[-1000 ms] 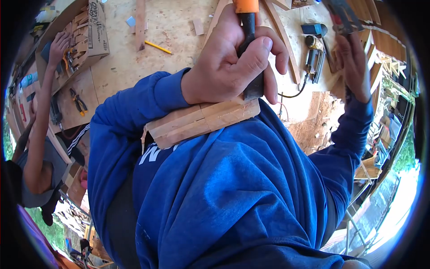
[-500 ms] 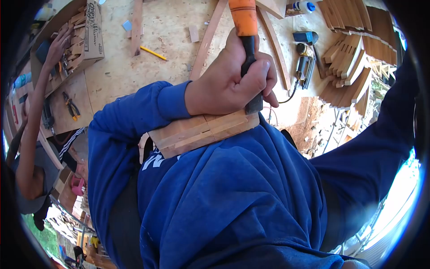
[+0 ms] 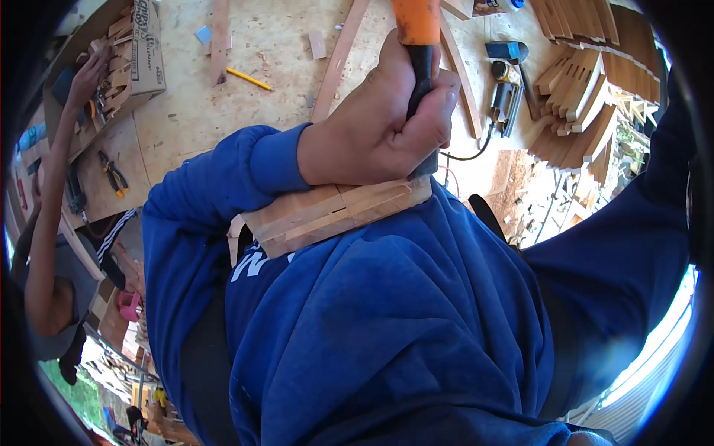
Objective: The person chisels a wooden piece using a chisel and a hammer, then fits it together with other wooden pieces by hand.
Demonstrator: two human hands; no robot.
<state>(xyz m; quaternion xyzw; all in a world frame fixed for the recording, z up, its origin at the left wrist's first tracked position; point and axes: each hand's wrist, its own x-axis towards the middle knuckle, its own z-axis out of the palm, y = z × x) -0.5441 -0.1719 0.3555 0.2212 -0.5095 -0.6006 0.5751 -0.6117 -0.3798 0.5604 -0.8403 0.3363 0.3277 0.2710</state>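
My left hand (image 3: 375, 123) is wrapped round a chisel (image 3: 422, 67) with an orange and black handle, held nearly upright. Its dark metal end (image 3: 425, 165) meets the right end of a light wooden block (image 3: 342, 212), which lies slantwise against the front of my blue sweatshirt. The block shows seams between joined pieces and a narrow dark slot on its near side. The heel of my left hand is close above the block; whether it presses on it I cannot tell. My right arm (image 3: 610, 282) reaches out to the right, and its hand is beyond the picture.
On the workbench (image 3: 178, 126) lie a yellow pencil (image 3: 249, 79), wooden strips (image 3: 338, 63), pliers (image 3: 113, 175) and an air tool (image 3: 503, 97) with a hose. Shaped wooden pieces (image 3: 584, 89) are stacked at right. At left a co-worker's hand (image 3: 88, 74) reaches into a cardboard box (image 3: 149, 56) of wood pieces.
The view has shifted slightly, so the bench things sit a little higher and further left. The chisel's handle leans a little more, its metal end still at the block's right end.
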